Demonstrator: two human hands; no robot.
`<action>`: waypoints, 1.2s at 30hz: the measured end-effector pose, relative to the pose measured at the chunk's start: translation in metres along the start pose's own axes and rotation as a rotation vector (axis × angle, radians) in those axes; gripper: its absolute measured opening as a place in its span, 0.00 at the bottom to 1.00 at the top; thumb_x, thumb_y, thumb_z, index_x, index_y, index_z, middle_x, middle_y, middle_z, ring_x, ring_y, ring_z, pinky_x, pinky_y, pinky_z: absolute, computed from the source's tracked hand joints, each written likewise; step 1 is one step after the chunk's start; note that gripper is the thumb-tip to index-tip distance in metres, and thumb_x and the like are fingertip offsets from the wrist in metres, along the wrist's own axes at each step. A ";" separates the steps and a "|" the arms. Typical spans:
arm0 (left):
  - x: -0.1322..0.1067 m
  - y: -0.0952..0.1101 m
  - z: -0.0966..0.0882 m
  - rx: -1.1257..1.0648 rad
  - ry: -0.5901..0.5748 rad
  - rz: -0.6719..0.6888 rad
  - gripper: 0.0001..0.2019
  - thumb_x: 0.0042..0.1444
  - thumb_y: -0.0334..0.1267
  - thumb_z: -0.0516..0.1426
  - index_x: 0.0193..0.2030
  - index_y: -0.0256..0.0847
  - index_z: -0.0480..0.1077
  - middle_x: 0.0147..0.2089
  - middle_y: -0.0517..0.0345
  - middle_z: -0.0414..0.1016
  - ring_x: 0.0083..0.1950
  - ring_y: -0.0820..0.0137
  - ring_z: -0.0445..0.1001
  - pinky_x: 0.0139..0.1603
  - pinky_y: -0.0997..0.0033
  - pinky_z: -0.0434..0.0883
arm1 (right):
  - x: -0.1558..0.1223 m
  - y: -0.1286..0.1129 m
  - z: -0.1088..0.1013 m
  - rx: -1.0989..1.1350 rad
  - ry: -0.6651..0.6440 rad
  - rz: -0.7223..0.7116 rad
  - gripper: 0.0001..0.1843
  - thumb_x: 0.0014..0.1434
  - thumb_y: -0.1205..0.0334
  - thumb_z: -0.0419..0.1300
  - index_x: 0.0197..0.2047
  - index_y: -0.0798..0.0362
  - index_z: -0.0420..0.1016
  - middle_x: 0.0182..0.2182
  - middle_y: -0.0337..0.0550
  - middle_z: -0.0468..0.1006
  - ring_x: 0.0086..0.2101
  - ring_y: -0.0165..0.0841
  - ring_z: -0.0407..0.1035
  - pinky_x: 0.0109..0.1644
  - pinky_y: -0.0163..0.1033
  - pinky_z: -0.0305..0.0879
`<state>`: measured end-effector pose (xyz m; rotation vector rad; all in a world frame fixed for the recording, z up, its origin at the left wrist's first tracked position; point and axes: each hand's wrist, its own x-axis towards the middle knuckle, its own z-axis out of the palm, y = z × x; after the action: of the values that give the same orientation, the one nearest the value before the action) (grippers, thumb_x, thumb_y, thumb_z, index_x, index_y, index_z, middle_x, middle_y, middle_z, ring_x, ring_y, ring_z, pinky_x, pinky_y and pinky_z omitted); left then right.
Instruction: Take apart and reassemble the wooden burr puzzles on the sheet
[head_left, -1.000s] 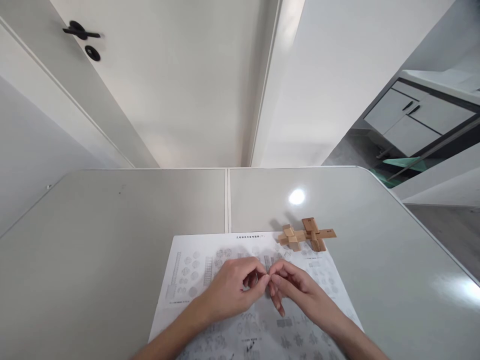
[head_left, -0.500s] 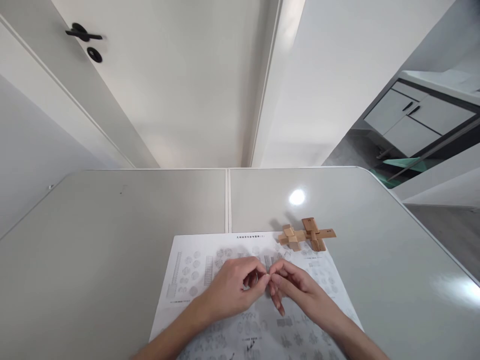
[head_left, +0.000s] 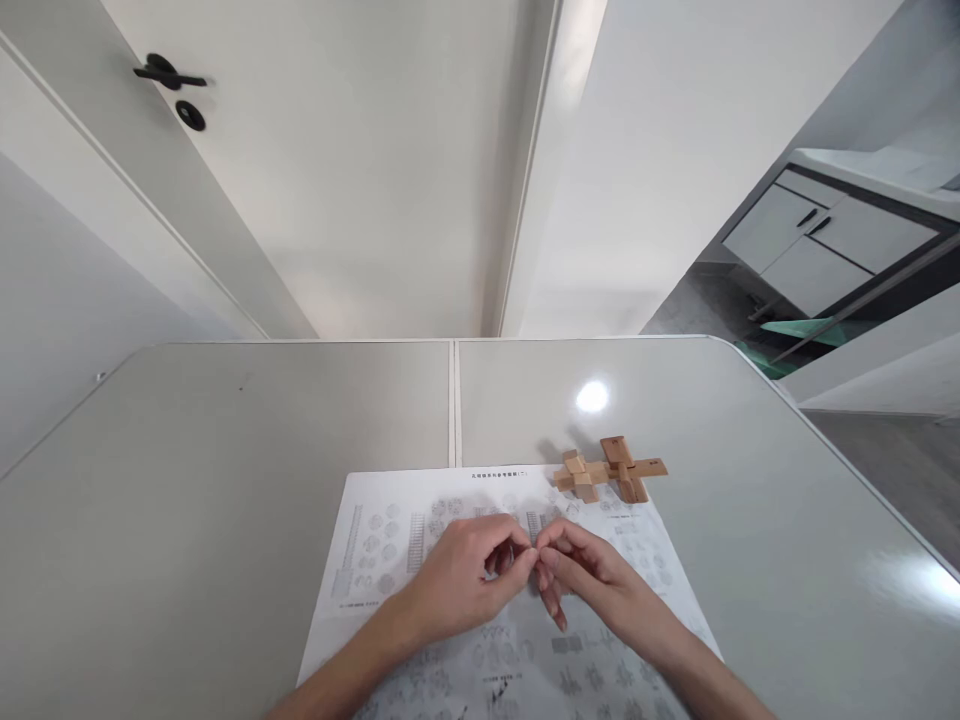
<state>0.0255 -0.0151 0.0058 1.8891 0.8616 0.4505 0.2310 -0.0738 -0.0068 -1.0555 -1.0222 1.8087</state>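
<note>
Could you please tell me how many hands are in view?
2. The left hand and the right hand meet fingertip to fingertip over the sheet, near the wooden puzzle. No other hand shows.

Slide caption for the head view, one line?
Left hand and right hand touch fingertips over a printed sheet on a grey table, wooden puzzle at the sheet's far corner.

Single head-worn view, facing forward-down over table (head_left: 187,450); left hand (head_left: 465,580), right hand (head_left: 600,590) close below.
</note>
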 end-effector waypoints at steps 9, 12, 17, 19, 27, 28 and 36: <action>0.000 0.001 0.000 0.013 0.006 0.011 0.10 0.68 0.37 0.55 0.34 0.41 0.72 0.29 0.62 0.73 0.29 0.74 0.67 0.32 0.74 0.65 | -0.001 -0.002 0.000 -0.001 -0.006 -0.004 0.19 0.72 0.43 0.62 0.40 0.51 0.74 0.30 0.37 0.75 0.27 0.28 0.70 0.33 0.38 0.72; 0.000 0.000 0.000 0.009 0.002 0.009 0.10 0.69 0.38 0.55 0.35 0.41 0.72 0.29 0.62 0.73 0.29 0.74 0.67 0.32 0.74 0.65 | -0.001 -0.002 0.000 0.002 -0.007 -0.010 0.19 0.72 0.43 0.62 0.41 0.51 0.74 0.31 0.37 0.75 0.27 0.28 0.70 0.33 0.38 0.72; 0.000 -0.001 0.000 0.012 -0.006 0.005 0.10 0.70 0.38 0.55 0.36 0.41 0.72 0.29 0.63 0.72 0.29 0.74 0.67 0.33 0.74 0.64 | 0.000 -0.002 0.000 0.002 -0.008 -0.007 0.19 0.72 0.43 0.62 0.40 0.51 0.74 0.31 0.38 0.75 0.28 0.29 0.70 0.33 0.38 0.72; 0.000 0.000 0.000 0.006 -0.007 -0.002 0.11 0.70 0.39 0.55 0.36 0.41 0.72 0.29 0.63 0.71 0.29 0.74 0.66 0.32 0.74 0.64 | 0.000 -0.001 0.000 0.003 -0.009 -0.004 0.19 0.71 0.42 0.62 0.40 0.51 0.74 0.31 0.38 0.75 0.27 0.29 0.70 0.34 0.38 0.72; -0.001 -0.002 0.001 0.005 -0.016 0.001 0.11 0.70 0.39 0.55 0.36 0.41 0.72 0.30 0.63 0.73 0.30 0.74 0.67 0.34 0.74 0.65 | 0.000 0.004 -0.003 0.054 -0.003 -0.006 0.17 0.72 0.45 0.62 0.43 0.51 0.75 0.32 0.38 0.75 0.28 0.29 0.70 0.33 0.38 0.71; -0.001 -0.002 0.001 0.007 -0.016 0.003 0.11 0.70 0.38 0.55 0.36 0.41 0.73 0.30 0.63 0.73 0.30 0.74 0.67 0.34 0.74 0.65 | 0.000 0.004 -0.003 0.064 -0.004 -0.005 0.17 0.72 0.45 0.62 0.43 0.51 0.75 0.32 0.38 0.75 0.29 0.29 0.70 0.33 0.38 0.70; -0.001 0.000 0.000 0.029 0.007 0.021 0.09 0.69 0.36 0.55 0.36 0.41 0.72 0.29 0.64 0.71 0.30 0.74 0.67 0.33 0.74 0.65 | 0.001 0.001 -0.005 0.244 0.025 0.043 0.18 0.72 0.46 0.63 0.40 0.53 0.75 0.32 0.38 0.74 0.27 0.28 0.68 0.31 0.35 0.67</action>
<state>0.0252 -0.0158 0.0056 1.9258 0.8579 0.4604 0.2350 -0.0717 -0.0095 -0.9536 -0.7458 1.8946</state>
